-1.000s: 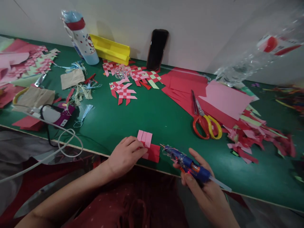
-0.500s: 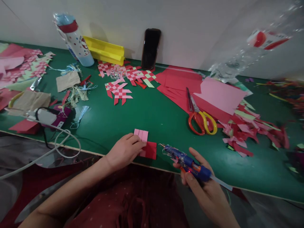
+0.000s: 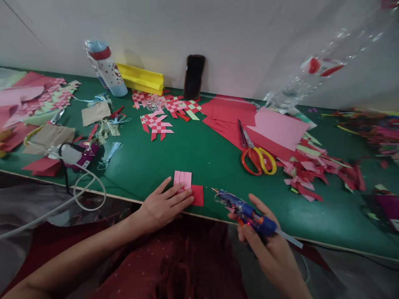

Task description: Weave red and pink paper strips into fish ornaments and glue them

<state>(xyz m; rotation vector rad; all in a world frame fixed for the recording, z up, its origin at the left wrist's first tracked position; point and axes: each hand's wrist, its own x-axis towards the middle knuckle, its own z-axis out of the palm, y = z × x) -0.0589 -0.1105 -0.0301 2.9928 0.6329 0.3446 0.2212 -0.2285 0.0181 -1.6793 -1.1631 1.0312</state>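
My left hand (image 3: 166, 203) lies flat with fingers stretched out on a small woven piece of pink and red paper strips (image 3: 190, 188) at the near edge of the green table (image 3: 202, 153). My right hand (image 3: 264, 243) is wrapped round a blue hot glue gun (image 3: 246, 211), held just off the table edge. Its nozzle points left toward the paper piece, a short gap away, and a glue stick sticks out of its back.
Orange and yellow scissors (image 3: 254, 151) lie on red and pink paper sheets (image 3: 274, 128). Paper scraps (image 3: 318, 170) pile at the right. Finished woven pieces (image 3: 158, 122), a bottle (image 3: 107, 68), a yellow tray (image 3: 141, 79) and a phone (image 3: 193, 77) stand at the back. A white cable (image 3: 75, 189) loops at the left edge.
My left hand has gone from curled fingers gripping the paper piece to fingers laid flat on it. The glue gun has kept its place. The view has shifted slightly.
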